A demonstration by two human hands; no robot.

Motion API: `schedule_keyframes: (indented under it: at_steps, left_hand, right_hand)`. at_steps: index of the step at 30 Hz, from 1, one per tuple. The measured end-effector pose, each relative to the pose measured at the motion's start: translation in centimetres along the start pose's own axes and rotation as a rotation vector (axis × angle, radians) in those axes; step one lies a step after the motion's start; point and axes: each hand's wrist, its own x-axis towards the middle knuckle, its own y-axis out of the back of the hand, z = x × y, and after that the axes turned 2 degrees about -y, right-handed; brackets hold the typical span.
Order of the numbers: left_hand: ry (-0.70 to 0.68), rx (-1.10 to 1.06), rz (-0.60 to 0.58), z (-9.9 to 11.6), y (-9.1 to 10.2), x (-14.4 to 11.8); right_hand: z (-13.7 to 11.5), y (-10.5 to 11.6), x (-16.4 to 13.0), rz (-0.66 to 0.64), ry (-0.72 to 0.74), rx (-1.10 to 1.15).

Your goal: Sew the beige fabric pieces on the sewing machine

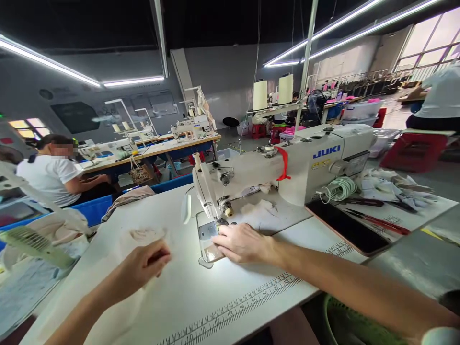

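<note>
Starting at the left edge, you've got a pale green fan (34,245) and a heap of cream fabric (57,230) parked out of the way, probably so the lit part of the white table (201,297) stays free for feeding.

Your left hand (145,266) sits well left of the needle, fingers curled in and pinched together on what looks like the edge of a thin pale cloth piece (143,235) lying flat on the table. The cloth blends into the tabletop, so I can't tell exactly how much you've actually got between the fingertips.

Your right hand (242,243) is right at the presser foot (220,221) of the JUKI sewing machine (287,167), palm down, fingers stretched out nearly flat and pressing on the bed just beside the needle plate. It's not wrapped around anything, I'd say it's pinning material flat there.

Further right, a dark phone (347,225) and red-handled scissors (381,221) lie behind the machine, within reach but clear of the sewing line.
</note>
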Motion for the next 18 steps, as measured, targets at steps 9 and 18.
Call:
schedule_keyframes:
  at_steps: [9,18]
  left_hand:
    - [-0.042,-0.266,-0.205,6.5,-3.2,5.4]
    - [0.047,-0.32,-0.123,3.9,-6.8,8.8]
  right_hand:
    - [0.9,-2.0,-0.5,0.072,0.091,-0.021]
    - [1.5,-1.9,-1.0,0.04,0.106,0.063]
